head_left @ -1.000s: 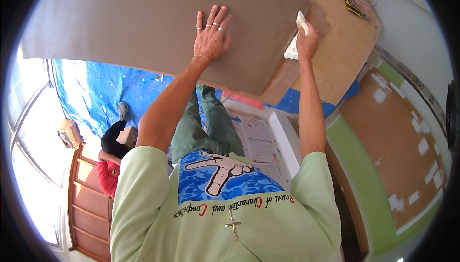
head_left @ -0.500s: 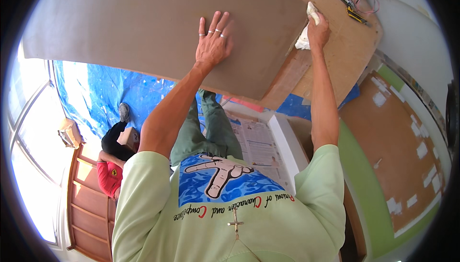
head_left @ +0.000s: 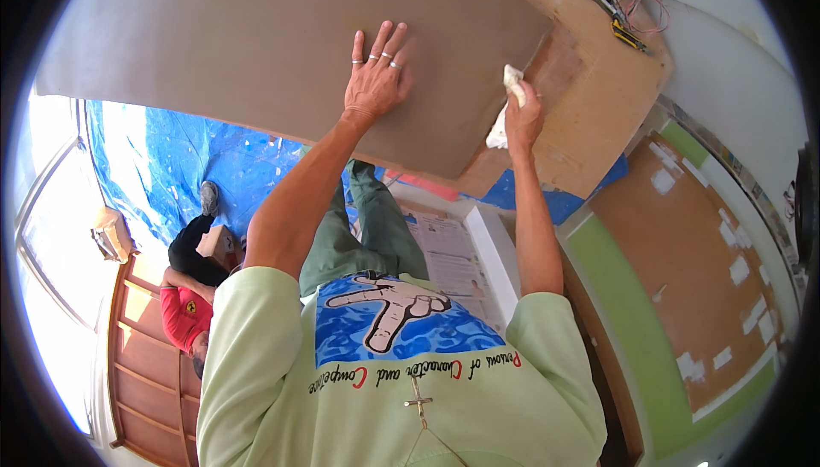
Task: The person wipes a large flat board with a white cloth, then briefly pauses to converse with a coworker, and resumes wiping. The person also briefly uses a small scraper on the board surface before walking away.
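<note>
My left hand [head_left: 376, 78] lies open on a large grey-brown panel [head_left: 222, 40], its fingers spread. At the panel's right edge, my right hand [head_left: 525, 113] is closed on a crumpled white cloth [head_left: 497, 132], which touches the edge. The panel rests over a tan board [head_left: 602, 117], which shows to its right.
A yellow utility knife [head_left: 626, 36] lies among other tools and pink cord at the top right. A co-worker in red [head_left: 184, 313] is low at the left, near blue plastic sheeting [head_left: 213, 160]. A corkboard with white patches [head_left: 683, 279] stands at the right.
Over the last half second my right hand and the cloth have slid down and leftward along the panel's edge, after first moving upward. My left hand has stayed nearly in place.
</note>
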`<state>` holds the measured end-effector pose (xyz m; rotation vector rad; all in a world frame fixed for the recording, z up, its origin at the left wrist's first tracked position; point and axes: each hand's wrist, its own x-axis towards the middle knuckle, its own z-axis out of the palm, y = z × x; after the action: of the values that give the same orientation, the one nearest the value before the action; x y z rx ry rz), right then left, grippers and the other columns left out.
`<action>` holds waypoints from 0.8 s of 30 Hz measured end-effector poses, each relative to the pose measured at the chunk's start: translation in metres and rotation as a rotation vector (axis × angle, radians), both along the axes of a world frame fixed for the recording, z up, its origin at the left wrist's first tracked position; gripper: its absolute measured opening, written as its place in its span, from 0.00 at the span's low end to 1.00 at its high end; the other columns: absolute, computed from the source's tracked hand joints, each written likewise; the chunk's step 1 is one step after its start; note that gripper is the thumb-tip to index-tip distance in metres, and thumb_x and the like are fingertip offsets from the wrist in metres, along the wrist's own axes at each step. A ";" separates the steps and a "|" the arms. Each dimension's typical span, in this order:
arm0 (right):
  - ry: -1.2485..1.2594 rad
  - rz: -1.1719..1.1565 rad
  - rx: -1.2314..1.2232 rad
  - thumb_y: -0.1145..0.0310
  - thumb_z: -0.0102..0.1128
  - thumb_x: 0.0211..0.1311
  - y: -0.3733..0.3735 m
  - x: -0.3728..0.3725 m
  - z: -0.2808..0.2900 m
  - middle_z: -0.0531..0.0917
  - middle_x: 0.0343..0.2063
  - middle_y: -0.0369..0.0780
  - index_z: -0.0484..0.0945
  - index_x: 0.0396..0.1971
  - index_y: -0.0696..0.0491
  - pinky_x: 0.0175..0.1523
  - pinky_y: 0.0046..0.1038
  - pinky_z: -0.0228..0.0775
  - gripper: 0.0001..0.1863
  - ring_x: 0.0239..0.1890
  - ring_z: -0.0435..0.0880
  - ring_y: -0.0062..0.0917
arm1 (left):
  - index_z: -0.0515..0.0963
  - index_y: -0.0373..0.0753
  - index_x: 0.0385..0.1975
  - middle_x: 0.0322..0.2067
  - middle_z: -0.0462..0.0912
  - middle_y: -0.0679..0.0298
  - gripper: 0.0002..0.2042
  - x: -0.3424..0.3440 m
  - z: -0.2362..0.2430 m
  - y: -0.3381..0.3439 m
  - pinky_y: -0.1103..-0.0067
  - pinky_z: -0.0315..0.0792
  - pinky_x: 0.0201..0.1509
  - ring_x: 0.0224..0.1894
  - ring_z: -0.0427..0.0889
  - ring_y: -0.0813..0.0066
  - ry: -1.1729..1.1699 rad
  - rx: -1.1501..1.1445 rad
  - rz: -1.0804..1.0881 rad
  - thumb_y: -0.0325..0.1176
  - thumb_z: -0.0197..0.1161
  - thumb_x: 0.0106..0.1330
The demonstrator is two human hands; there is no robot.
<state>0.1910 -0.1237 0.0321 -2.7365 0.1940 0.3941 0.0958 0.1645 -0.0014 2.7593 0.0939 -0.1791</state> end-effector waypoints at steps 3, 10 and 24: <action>-0.091 0.061 0.002 0.67 0.66 0.64 -0.001 -0.005 0.000 0.85 0.46 0.47 0.84 0.51 0.51 0.51 0.42 0.76 0.16 0.48 0.85 0.44 | 0.71 0.52 0.65 0.76 0.59 0.71 0.23 -0.001 -0.001 0.000 0.51 0.39 0.81 0.80 0.50 0.69 -0.006 0.003 -0.005 0.39 0.57 0.69; -0.157 0.045 0.033 0.65 0.64 0.66 0.001 0.006 0.002 0.84 0.47 0.46 0.84 0.51 0.51 0.50 0.42 0.76 0.15 0.49 0.84 0.43 | 0.70 0.52 0.65 0.75 0.59 0.71 0.23 -0.003 0.000 0.001 0.51 0.40 0.81 0.79 0.51 0.69 -0.096 -0.009 0.012 0.39 0.57 0.69; -0.001 -0.082 0.001 0.66 0.65 0.65 0.000 -0.011 0.004 0.84 0.47 0.45 0.84 0.51 0.49 0.50 0.41 0.77 0.15 0.49 0.85 0.42 | 0.67 0.53 0.70 0.78 0.53 0.73 0.29 -0.003 -0.002 0.000 0.51 0.31 0.83 0.81 0.43 0.70 -0.027 0.049 -0.005 0.42 0.59 0.68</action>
<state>0.1798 -0.1237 0.0358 -2.7171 0.3038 0.3699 0.0930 0.1646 -0.0032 2.8100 0.0846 -0.1422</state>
